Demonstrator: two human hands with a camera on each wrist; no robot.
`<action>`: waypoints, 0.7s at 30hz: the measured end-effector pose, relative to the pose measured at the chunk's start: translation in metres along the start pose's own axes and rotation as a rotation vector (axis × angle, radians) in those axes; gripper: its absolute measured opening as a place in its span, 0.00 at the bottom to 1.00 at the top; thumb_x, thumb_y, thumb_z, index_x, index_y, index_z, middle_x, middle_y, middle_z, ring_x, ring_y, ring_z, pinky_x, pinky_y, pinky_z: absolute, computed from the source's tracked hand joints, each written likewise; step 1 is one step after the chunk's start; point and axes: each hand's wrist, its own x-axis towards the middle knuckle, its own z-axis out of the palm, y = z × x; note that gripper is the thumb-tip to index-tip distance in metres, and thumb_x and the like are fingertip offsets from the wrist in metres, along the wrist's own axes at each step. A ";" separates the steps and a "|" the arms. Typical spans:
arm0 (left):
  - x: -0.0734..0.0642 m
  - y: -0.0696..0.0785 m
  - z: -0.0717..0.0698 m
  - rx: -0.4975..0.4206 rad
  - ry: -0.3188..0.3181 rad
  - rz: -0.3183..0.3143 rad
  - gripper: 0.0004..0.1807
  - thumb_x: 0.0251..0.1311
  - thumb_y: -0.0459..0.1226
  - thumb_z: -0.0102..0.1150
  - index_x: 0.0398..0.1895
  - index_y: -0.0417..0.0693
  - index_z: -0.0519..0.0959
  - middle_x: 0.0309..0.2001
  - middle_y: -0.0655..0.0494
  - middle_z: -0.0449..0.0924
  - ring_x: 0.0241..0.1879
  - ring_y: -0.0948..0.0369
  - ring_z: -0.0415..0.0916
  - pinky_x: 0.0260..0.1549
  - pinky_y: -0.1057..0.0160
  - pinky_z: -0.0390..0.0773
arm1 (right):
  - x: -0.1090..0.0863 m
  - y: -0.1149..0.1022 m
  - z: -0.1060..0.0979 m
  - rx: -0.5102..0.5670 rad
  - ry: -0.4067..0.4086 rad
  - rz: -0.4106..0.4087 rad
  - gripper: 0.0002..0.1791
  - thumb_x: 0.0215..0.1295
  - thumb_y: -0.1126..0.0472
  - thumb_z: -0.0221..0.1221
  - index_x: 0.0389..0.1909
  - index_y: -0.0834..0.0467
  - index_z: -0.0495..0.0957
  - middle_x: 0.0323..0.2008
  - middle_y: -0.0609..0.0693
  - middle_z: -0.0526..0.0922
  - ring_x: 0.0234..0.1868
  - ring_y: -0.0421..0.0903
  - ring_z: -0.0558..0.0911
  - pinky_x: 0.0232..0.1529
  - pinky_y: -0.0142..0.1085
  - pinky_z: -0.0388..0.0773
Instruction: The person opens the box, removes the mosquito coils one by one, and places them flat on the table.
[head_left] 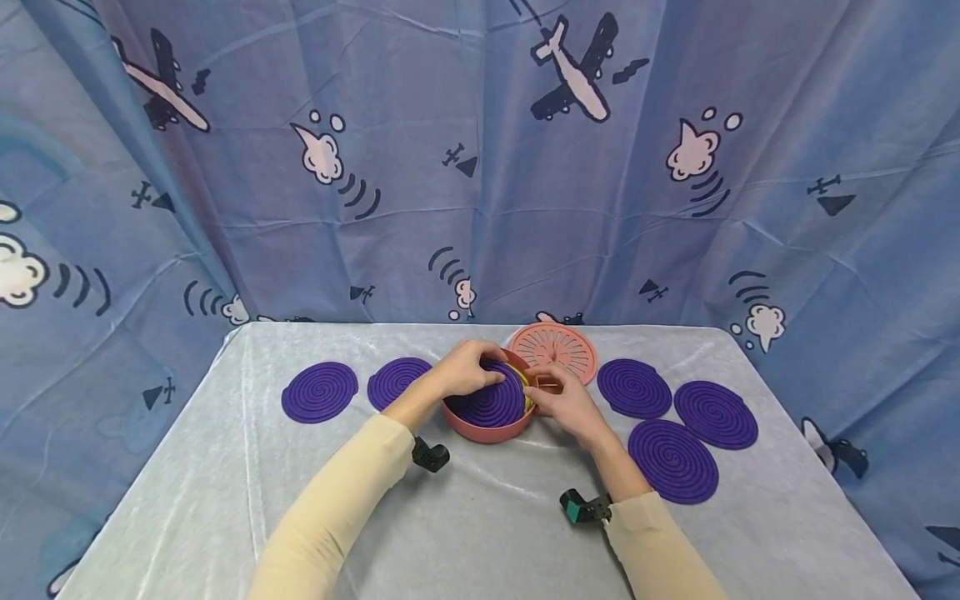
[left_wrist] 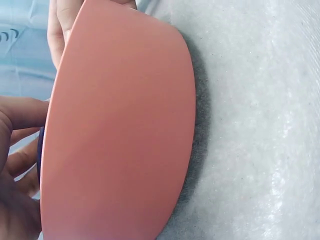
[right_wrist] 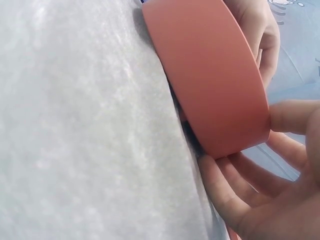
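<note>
A round coral-pink container stands on the table. A purple spiral coil lies in its mouth, with a strip of something yellow showing at the right. My left hand reaches over the far rim and holds this coil with thumb and fingers; in the left wrist view the purple edge peeks out beside the fingers. At the container's right side my right hand grips the wall, its thumb at the rim and its fingers at the lower edge. The container's wall hides part of the left hand's grip.
Behind the container lies a coral slotted lid. Two purple coils, an outer one and a nearer one, lie left. Three more, upper, outer and front, lie right. A patterned curtain surrounds the table.
</note>
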 end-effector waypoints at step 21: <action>-0.012 0.003 -0.016 -0.135 0.138 -0.079 0.13 0.65 0.35 0.67 0.51 0.43 0.84 0.46 0.50 0.84 0.45 0.55 0.80 0.48 0.55 0.80 | 0.000 -0.001 0.000 0.006 0.001 0.005 0.22 0.71 0.62 0.63 0.64 0.61 0.75 0.60 0.65 0.75 0.57 0.58 0.79 0.48 0.45 0.84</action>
